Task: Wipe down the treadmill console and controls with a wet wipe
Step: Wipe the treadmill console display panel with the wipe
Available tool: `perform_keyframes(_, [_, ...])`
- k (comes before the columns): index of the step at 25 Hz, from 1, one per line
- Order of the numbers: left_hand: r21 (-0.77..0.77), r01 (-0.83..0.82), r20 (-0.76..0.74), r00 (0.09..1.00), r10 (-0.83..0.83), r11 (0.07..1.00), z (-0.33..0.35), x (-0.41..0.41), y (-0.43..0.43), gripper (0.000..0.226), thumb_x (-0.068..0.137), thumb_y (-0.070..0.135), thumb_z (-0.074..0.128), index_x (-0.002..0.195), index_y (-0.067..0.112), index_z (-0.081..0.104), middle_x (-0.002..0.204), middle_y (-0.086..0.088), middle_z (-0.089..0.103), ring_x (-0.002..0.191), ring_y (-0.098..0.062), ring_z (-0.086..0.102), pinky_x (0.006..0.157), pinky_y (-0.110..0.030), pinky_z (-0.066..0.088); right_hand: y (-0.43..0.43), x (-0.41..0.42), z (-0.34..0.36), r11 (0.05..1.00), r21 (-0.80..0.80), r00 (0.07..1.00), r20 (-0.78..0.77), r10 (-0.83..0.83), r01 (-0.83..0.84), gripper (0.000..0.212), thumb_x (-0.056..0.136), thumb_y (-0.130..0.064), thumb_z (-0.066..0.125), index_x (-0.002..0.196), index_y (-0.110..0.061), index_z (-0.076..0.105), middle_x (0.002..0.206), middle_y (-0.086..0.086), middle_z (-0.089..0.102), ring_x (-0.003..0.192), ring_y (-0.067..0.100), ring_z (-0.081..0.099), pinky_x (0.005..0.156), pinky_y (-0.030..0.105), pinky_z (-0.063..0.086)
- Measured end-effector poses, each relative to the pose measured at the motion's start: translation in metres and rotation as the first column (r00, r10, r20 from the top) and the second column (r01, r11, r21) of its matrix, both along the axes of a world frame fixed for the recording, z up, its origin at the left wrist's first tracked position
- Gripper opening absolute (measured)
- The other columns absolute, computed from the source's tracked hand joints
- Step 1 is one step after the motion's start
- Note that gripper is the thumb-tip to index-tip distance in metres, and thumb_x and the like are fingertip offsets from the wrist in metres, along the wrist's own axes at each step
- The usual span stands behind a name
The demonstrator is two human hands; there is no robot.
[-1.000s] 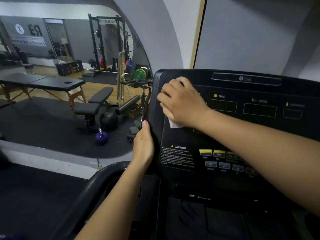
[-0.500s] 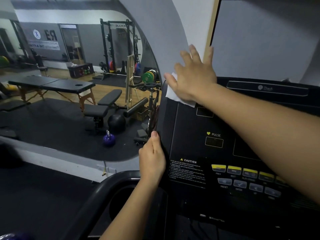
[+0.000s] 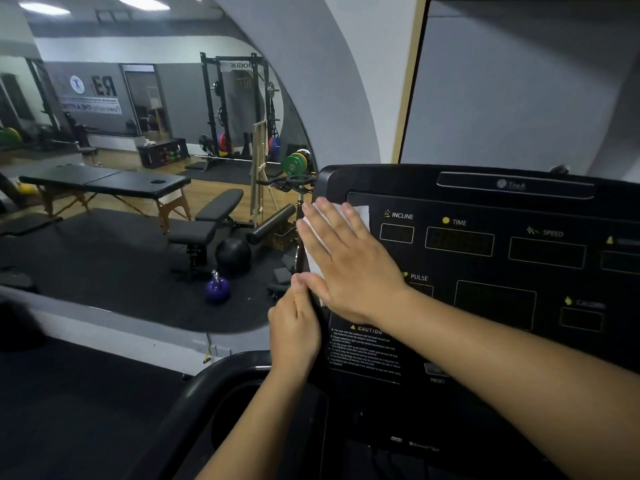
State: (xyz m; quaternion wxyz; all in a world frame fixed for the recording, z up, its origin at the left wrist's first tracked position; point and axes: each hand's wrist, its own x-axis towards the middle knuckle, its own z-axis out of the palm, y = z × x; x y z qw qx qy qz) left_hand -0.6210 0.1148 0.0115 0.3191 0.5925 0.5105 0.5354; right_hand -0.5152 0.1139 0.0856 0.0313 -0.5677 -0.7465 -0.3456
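Right hand (image 3: 346, 261): released, fingers straight and spread, palm flat on the wet wipe (image 3: 362, 216). The wipe lies on the upper left corner of the treadmill console (image 3: 485, 174), just left of the INCLINE window; only its white edges show around the fingers.
Left hand (image 3: 294, 327): grasps the console's left edge, thumb up along it and touching the right thumb.

Surroundings, left of the console:
- black massage table (image 3: 104, 183) on wooden legs, well back
- black weight bench (image 3: 207, 223), nearer
- black ball (image 3: 232, 254) beside the bench; purple kettlebell (image 3: 218, 287) on the dark mat just in front of it
- black foam roller (image 3: 273, 223), near the console edge
- power rack (image 3: 235, 109) at the far wall; green plates (image 3: 294, 163) to its right
- round cup holder (image 3: 239, 400) below the left hand

In the way: the right forearm crosses the lower panel and hides much of it, and the right palm covers part of the PULSE icon.

Legible writing: INCLINE, TIME, SPEED, PULSE, CAUTION (small print under it unreadable), PRESET. A label at the right edge starts "CALORI", blurred. Console top logo reads "TheA". Rack crossbar: "ROGUE". Wall sign (image 3: 104, 86): large "R3"; smaller line not legible.
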Motion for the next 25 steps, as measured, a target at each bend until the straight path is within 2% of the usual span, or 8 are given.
perform_keyframes(4, [-0.019, -0.032, -0.021, 0.999, 0.032, 0.999, 0.005, 0.000, -0.006, 0.053, 0.105, 0.038, 0.021, 0.062, 0.023, 0.048, 0.078, -0.010, 0.064, 0.088, -0.030, 0.057, 0.070, -0.032, 0.029, 0.019, 0.018, 0.043, 0.993, 0.042, 0.993, -0.025, -0.113, 0.114, 0.080, 0.096, -0.063, 0.013, 0.156, -0.012, -0.002, 0.164, 0.013, -0.007, 0.151, 0.031, -0.007, 0.120, 0.051, -0.004])
perform_keyframes(6, [-0.021, -0.043, -0.030, 0.999, 0.043, 0.999, 0.007, 0.000, -0.006, 0.052, 0.106, 0.036, 0.022, 0.058, 0.024, 0.039, 0.068, -0.001, 0.056, 0.078, -0.024, 0.052, 0.067, -0.029, 0.024, 0.032, 0.022, 0.068, 0.978, 0.097, 0.981, -0.074, -0.178, 0.185, 0.079, 0.095, -0.066, 0.017, 0.153, -0.012, 0.018, 0.157, 0.019, 0.024, 0.143, 0.037, 0.025, 0.115, 0.053, 0.019])
perform_keyframes(8, [-0.031, -0.052, -0.032, 0.998, 0.051, 0.998, 0.005, 0.000, -0.005, 0.053, 0.106, 0.038, 0.022, 0.057, 0.024, 0.039, 0.064, 0.003, 0.052, 0.074, -0.020, 0.049, 0.066, -0.028, 0.024, 0.042, 0.024, 0.081, 0.977, 0.133, 0.981, -0.120, -0.153, 0.168, 0.067, 0.094, -0.065, 0.024, 0.132, -0.013, 0.045, 0.124, 0.015, 0.056, 0.110, 0.033, 0.053, 0.086, 0.044, 0.039])
perform_keyframes(11, [-0.035, -0.058, -0.022, 0.998, 0.058, 0.998, 0.006, 0.001, -0.006, 0.053, 0.105, 0.039, 0.021, 0.057, 0.026, 0.038, 0.066, 0.000, 0.052, 0.082, -0.029, 0.055, 0.070, -0.033, 0.031, 0.052, 0.016, 0.088, 0.972, 0.163, 0.963, -0.236, -0.127, 0.168, 0.058, 0.097, -0.061, 0.025, 0.113, -0.016, 0.058, 0.097, 0.010, 0.062, 0.085, 0.028, 0.054, 0.066, 0.036, 0.034])
perform_keyframes(14, [-0.029, -0.064, -0.002, 0.998, 0.064, 0.998, 0.005, 0.002, -0.006, 0.054, 0.105, 0.040, 0.022, 0.057, 0.023, 0.039, 0.075, -0.015, 0.062, 0.093, -0.040, 0.058, 0.080, -0.046, 0.043, 0.049, 0.006, 0.069, 0.952, 0.242, 0.956, -0.268, -0.123, 0.190, 0.056, 0.096, -0.057, 0.026, 0.123, -0.016, 0.054, 0.112, 0.012, 0.060, 0.098, 0.029, 0.052, 0.084, 0.044, 0.037])
perform_keyframes(17, [-0.019, -0.072, -0.010, 0.997, 0.072, 0.997, 0.003, 0.002, -0.006, 0.058, 0.106, 0.040, 0.020, 0.067, 0.010, 0.051, 0.090, -0.024, 0.067, 0.098, -0.043, 0.057, 0.088, -0.050, 0.044, 0.032, 0.002, 0.041, 0.969, 0.205, 0.980, -0.170, -0.102, 0.137, 0.068, 0.094, -0.059, 0.028, 0.146, -0.016, 0.035, 0.150, 0.017, 0.034, 0.138, 0.038, 0.028, 0.115, 0.058, 0.014])
perform_keyframes(21, [-0.018, -0.092, -0.036, 0.995, 0.092, 0.996, 0.000, 0.004, -0.006, 0.062, 0.105, 0.041, 0.019, 0.103, 0.002, 0.067, 0.107, -0.022, 0.069, 0.107, -0.041, 0.058, 0.089, -0.044, 0.043, 0.018, 0.012, 0.025, 0.997, 0.073, 0.999, 0.016, -0.040, 0.039, 0.078, 0.095, -0.064, 0.020, 0.156, -0.016, 0.016, 0.165, 0.012, 0.004, 0.151, 0.033, -0.003, 0.119, 0.056, -0.001])
perform_keyframes(25, [-0.051, -0.120, -0.055, 0.992, 0.117, 0.991, 0.002, 0.003, -0.010, 0.059, 0.105, 0.040, 0.020, 0.091, 0.006, 0.066, 0.088, -0.013, 0.068, 0.091, -0.033, 0.058, 0.071, -0.032, 0.031, 0.019, 0.042, 0.065, 0.980, 0.102, 0.985, -0.033, -0.167, 0.169, 0.082, 0.093, -0.068, 0.018, 0.153, -0.012, 0.018, 0.157, 0.018, 0.026, 0.143, 0.037, 0.027, 0.115, 0.052, 0.022])
